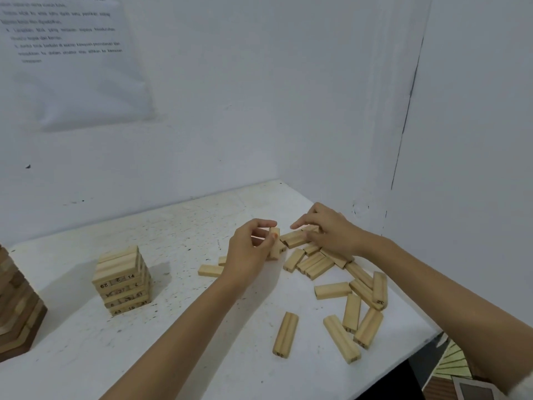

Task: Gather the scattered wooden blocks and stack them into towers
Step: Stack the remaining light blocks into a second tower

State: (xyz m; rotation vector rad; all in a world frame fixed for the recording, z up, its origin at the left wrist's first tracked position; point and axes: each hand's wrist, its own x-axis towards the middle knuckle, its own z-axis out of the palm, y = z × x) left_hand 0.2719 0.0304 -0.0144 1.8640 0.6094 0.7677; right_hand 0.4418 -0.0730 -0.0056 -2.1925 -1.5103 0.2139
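Nearest on the white table, a single block lies flat with its long axis running almost straight away from the viewer, the numbered end toward the near edge. To its right, more loose wooden blocks lie fanned at differing angles, most of them pointing roughly near to far. Farther back they thicken into a heap of flat blocks slanting up to the right. The left hand, forearm stretched diagonally across the table, pinches an upright block between thumb and curled fingers, its long axis vertical and its lower end on the table at the heap's left edge. The right hand lies palm down over the heap's far end, fingers curled onto a flat block pointing left; whether it grips it cannot be told. Well to the left stands a squat tower of crossed layers with numbered ends, and a dark wooden stack sits at the left edge.
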